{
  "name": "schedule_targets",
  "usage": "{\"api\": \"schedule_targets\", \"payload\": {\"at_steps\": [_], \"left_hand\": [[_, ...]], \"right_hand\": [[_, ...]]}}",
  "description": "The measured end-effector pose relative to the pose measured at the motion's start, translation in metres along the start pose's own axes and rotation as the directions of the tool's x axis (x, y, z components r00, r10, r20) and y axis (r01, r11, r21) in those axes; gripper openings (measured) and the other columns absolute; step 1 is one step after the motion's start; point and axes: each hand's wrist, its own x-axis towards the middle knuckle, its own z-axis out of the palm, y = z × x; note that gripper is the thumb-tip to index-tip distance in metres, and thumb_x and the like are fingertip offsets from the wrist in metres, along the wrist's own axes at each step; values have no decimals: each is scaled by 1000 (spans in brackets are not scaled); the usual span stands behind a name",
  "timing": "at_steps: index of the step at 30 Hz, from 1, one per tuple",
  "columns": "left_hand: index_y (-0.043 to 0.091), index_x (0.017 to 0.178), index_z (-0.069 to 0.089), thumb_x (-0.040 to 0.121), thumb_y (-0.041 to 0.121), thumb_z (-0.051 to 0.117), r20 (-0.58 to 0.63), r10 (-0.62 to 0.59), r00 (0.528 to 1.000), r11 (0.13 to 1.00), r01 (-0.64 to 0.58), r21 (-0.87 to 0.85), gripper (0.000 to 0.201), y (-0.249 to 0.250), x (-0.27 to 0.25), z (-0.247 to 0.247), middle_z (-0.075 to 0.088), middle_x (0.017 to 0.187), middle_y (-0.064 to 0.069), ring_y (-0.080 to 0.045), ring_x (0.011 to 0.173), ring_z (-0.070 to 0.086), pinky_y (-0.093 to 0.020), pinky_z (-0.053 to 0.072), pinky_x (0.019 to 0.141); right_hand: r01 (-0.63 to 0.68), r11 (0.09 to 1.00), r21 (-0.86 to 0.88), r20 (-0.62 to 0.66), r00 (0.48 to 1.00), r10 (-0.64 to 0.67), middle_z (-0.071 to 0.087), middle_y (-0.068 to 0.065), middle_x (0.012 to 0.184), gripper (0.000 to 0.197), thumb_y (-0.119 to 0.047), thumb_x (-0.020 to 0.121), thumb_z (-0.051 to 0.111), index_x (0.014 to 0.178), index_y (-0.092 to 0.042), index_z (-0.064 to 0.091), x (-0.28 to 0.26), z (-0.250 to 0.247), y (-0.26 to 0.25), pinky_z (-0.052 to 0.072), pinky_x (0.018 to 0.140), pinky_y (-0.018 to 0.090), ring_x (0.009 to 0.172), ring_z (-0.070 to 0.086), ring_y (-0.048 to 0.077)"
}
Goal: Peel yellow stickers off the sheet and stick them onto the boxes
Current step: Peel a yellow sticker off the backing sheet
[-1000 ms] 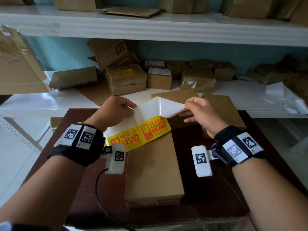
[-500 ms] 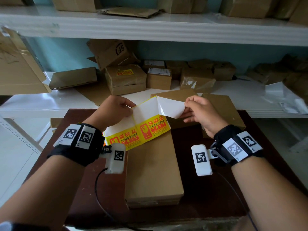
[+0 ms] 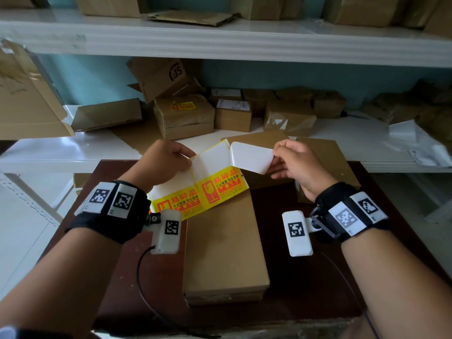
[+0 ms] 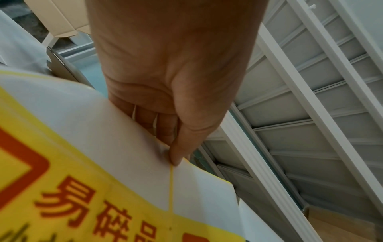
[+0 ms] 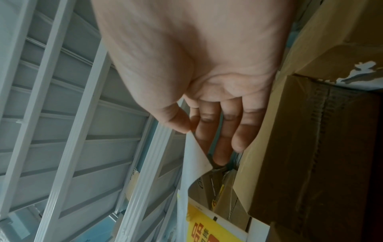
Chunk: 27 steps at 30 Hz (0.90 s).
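Note:
My left hand (image 3: pixel 168 159) pinches the top edge of the sticker sheet (image 3: pixel 195 189), thumb on its white bare backing (image 4: pixel 145 163). Two yellow stickers with red print remain on the sheet's lower row. My right hand (image 3: pixel 291 162) pinches a peeled sticker (image 3: pixel 252 159) by its right edge; its white back faces me and its left end still meets the sheet's top right corner. In the right wrist view the thumb and forefinger hold the sticker (image 5: pixel 194 157). Below the sheet a long brown box (image 3: pixel 225 245) lies on the dark table (image 3: pixel 305 289).
A flat brown box (image 3: pixel 325 162) lies at the table's right rear. On the white lower shelf (image 3: pixel 49 152) stand several cardboard boxes, one (image 3: pixel 183 113) bearing a yellow sticker. A white upper shelf (image 3: pixel 220 42) overhangs them. A plastic bag (image 3: pixel 415 145) lies far right.
My right hand has pulled the sticker farther right and up, so more of it has come off the sheet. The left hand holds the sheet in nearly the same place.

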Motion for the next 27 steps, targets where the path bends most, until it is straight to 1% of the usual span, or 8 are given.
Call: {"api": "schedule_targets", "payload": {"at_steps": [3,6,9,13,19,22,26,27], "left_hand": [[21,92,73,89,5,68,-3,-9,1000,1000,9,2,17,-1,1,-1,69,71,-3,-11,60,59,-21,45,61],[20,94,73,89,6,68,-11,-19,1000,1000,19,-3,16,-3,1,-2,71,76,-7,-12,61,60,-22,46,61],[21,93,73,89,7,68,-18,-23,1000,1000,23,7,16,-5,2,-3,70,75,-5,-12,61,60,-21,45,60],[23,91,72,89,6,68,-28,-33,999,999,33,4,17,-7,3,-5,69,72,-2,-12,61,60,-23,47,63],[19,95,73,90,6,67,-35,-47,998,999,47,-1,16,-6,3,-6,68,73,-3,-11,61,59,-20,45,60],[21,93,73,89,6,68,-33,-50,998,999,50,-8,16,-6,4,-7,69,74,-4,-13,63,60,-23,46,64],[22,92,72,90,7,68,-32,-63,998,998,62,-20,16,-10,7,-9,70,77,-6,-18,69,62,-30,50,76],[22,91,72,89,7,68,-34,-66,997,998,65,-24,16,-11,8,-9,69,76,-6,-18,69,62,-31,50,78]], "right_hand": [[2,1000,6,-7,1000,-2,64,6,78,18,-13,102,48,88,-15,60,0,0,0,54,67,31,71,69,17],[2,1000,8,-8,1000,-2,64,9,80,18,-13,102,47,89,-14,59,0,0,-1,54,65,30,72,70,18],[1,1000,6,-7,1000,-1,64,10,83,18,-13,103,47,91,-14,59,0,0,-1,53,64,28,74,70,19],[1,1000,9,-9,1000,-1,64,12,85,18,-13,103,46,91,-14,59,0,-1,-1,53,64,28,76,70,21],[-1,1000,16,-12,1000,1,64,13,86,17,-14,103,46,91,-15,59,0,-1,0,53,64,28,78,71,23],[-3,1000,30,-21,1000,4,65,12,85,18,-13,102,46,90,-16,59,1,-2,1,53,63,28,79,72,24],[-8,999,40,-24,1000,9,66,11,85,17,-14,102,46,91,-16,59,2,-1,1,54,62,27,78,72,23],[-9,999,44,-25,1000,10,66,12,85,17,-14,102,46,92,-17,59,2,-2,1,54,62,27,78,72,23]]}}
